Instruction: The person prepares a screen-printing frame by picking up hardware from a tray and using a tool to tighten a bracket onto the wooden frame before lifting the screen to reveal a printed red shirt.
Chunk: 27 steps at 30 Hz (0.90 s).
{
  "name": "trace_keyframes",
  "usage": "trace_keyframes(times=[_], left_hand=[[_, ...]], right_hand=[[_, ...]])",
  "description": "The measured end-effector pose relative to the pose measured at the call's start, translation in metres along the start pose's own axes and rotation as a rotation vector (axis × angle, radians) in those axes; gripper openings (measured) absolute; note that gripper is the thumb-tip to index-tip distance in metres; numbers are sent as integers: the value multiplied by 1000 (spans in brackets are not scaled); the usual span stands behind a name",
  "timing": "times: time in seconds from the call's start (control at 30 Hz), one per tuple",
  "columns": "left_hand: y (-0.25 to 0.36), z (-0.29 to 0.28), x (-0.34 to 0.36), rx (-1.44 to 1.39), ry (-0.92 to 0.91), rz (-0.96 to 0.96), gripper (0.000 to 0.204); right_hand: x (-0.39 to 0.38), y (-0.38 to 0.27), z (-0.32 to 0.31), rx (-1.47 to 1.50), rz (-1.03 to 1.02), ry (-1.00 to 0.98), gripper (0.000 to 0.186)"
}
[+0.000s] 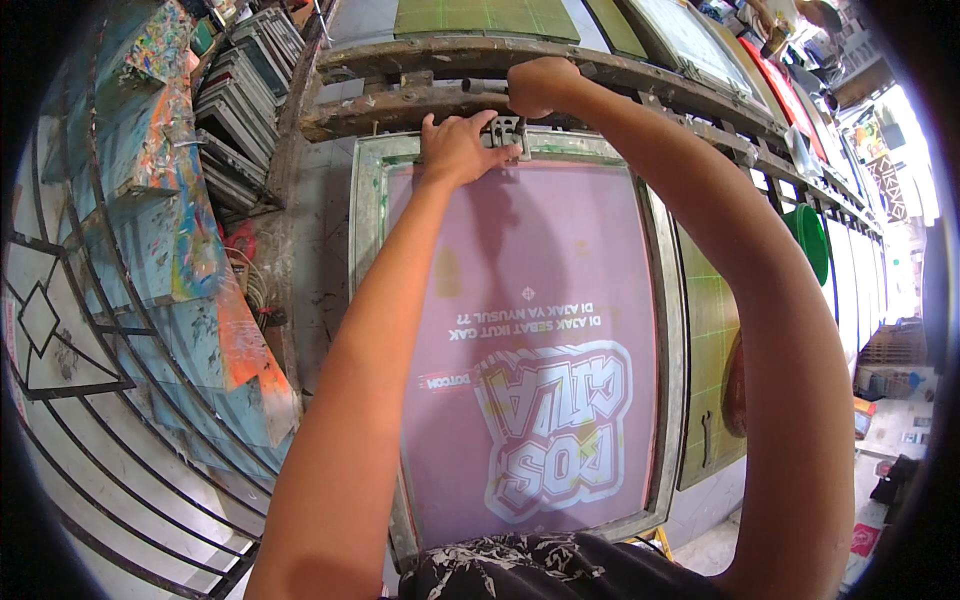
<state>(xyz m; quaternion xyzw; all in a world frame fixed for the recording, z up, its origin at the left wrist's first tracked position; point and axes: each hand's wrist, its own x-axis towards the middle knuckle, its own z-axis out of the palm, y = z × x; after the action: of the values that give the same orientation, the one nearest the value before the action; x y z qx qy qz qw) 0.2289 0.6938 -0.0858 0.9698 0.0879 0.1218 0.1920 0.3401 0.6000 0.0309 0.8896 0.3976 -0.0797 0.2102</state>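
A screen-printing frame (657, 380) lies in front of me, its pinkish-purple mesh showing pale block lettering that reads upside down from here. My left hand (458, 152) rests over the frame's far edge, with thumb and index finger either side of a small slotted metal clamp (508, 130). Just above the clamp, my right hand (542, 87) is closed in a fist. What it grips is hidden by the fingers. A short dark metal rod (482, 87) juts out at the fist's left, beside the rail.
Worn rails (400, 110) cross beyond the frame. Green gridded boards (490, 15) lie farther off, and another one to the right carries a wrench (707, 438). Stacked frames (240, 120) and paint-stained blue sheets (150, 240) stand left, near a metal railing (85, 395). A green bucket (806, 243) is right.
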Motion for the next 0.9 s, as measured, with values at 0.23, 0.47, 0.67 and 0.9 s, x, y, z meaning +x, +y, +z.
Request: trace_keyframes(times=[0.23, 0.47, 0.67, 0.9], left_hand=[[-16, -8, 1, -519, 166, 10, 66], [-111, -92, -157, -842, 263, -238, 57], [-96, -111, -445, -902, -64, -610, 53], [46, -130, -595, -1069, -425, -896, 45]], right_hand=[[-66, 55, 32, 354, -351, 787, 17], [-256, 78, 97, 485, 223, 869, 37], [-458, 75, 218, 846, 667, 640, 56], [-554, 36, 280, 584, 696, 537, 52]])
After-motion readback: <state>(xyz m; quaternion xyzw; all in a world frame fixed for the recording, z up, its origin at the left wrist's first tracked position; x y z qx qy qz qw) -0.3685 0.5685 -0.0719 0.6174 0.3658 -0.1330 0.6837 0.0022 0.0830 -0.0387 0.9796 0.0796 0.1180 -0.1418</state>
